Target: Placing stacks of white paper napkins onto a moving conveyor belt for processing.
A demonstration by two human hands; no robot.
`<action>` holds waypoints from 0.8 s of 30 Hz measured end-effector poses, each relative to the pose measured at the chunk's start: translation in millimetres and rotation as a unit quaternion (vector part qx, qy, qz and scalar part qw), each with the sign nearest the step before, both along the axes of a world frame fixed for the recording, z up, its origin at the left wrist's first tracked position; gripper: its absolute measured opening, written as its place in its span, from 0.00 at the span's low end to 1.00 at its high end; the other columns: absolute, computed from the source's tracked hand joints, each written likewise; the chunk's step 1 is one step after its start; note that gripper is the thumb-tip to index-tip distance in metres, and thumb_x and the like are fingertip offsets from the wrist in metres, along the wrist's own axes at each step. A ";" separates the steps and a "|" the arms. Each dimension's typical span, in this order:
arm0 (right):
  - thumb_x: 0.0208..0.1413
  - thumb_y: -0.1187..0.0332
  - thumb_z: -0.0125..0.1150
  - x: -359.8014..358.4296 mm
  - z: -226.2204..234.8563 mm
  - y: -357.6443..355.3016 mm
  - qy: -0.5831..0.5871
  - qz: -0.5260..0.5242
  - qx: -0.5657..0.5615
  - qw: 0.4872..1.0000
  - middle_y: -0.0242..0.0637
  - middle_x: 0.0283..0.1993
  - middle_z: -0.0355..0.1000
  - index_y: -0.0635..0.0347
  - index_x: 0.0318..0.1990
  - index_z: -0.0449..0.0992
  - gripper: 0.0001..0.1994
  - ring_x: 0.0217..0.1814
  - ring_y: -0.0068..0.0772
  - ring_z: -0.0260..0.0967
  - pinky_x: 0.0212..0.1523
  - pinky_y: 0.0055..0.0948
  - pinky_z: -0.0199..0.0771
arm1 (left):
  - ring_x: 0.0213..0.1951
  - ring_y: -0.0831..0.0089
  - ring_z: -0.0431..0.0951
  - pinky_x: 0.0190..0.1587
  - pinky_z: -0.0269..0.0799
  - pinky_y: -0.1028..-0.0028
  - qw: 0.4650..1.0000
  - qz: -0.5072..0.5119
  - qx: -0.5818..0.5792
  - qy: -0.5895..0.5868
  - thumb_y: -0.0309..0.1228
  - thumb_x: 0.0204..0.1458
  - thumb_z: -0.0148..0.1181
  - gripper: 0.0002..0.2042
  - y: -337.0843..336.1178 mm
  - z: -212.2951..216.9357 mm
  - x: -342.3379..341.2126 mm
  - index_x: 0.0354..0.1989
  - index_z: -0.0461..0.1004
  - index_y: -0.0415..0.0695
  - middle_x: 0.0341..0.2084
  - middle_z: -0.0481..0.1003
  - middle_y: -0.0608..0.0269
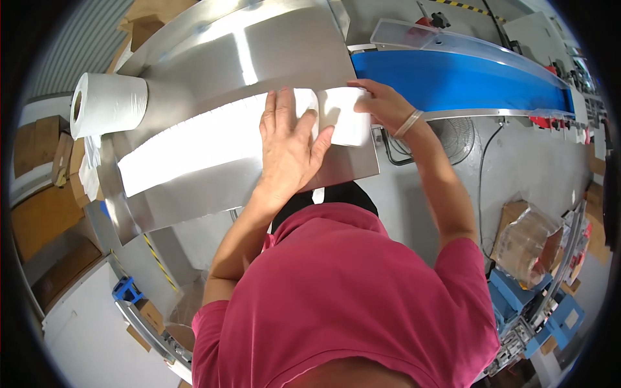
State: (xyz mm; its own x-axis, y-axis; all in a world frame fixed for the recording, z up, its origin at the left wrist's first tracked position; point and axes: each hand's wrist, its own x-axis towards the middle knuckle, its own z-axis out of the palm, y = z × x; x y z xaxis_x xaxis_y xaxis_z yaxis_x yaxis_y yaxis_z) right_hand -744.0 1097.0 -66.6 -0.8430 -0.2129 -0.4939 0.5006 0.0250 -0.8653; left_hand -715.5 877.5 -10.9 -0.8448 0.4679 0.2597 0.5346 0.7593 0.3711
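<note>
A long row of white folded sheets (200,139), packed side by side like tissues or wipes, lies across the steel table. My left hand (286,145) rests on the right end of this row, fingers stretched out and the thumb spread to the right. Just right of it, a separate short white stack (341,119) sits at the table's right edge, a narrow gap between it and the row. My right hand (385,107) grips the stack's right end between thumb and fingers. Part of the row is hidden under my left hand.
The steel table (194,77) ends beside a blue conveyor belt (453,81) with a clear plastic guard (414,35). A white roll (110,103) lies at the table's left end. Below the belt stands a floor fan (453,139). Cardboard boxes (42,216) are stacked at left.
</note>
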 end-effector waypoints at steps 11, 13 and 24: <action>0.43 0.62 0.61 0.6 13.7 46.3 0.161 0.242 0.239 0.927 0.39 0.35 0.72 0.66 0.40 0.71 0.19 0.37 0.31 0.69 0.39 0.28 0.67 | 0.57 0.39 0.53 0.56 0.51 0.50 0.998 0.065 -0.012 0.013 0.16 0.39 0.51 0.11 16.7 -0.5 6.6 0.34 0.71 0.37 0.54 0.56 0.36; 0.47 0.67 0.60 3.9 16.0 52.0 0.139 0.098 0.101 0.980 0.36 0.37 0.70 0.65 0.45 0.68 0.18 0.39 0.25 0.67 0.41 0.24 0.66 | 0.57 0.40 0.53 0.57 0.51 0.51 0.998 0.062 -0.018 0.016 0.15 0.38 0.49 0.11 14.7 -1.4 10.1 0.31 0.72 0.36 0.54 0.55 0.36; 0.37 0.76 0.67 24.7 -29.3 4.0 0.360 0.080 -0.004 0.930 0.35 0.50 0.62 0.58 0.51 0.60 0.30 0.54 0.26 0.61 0.53 0.24 0.61 | 0.57 0.42 0.54 0.58 0.48 0.52 0.994 0.076 -0.050 0.058 0.19 0.36 0.53 0.18 18.7 -11.4 7.5 0.40 0.74 0.40 0.54 0.56 0.38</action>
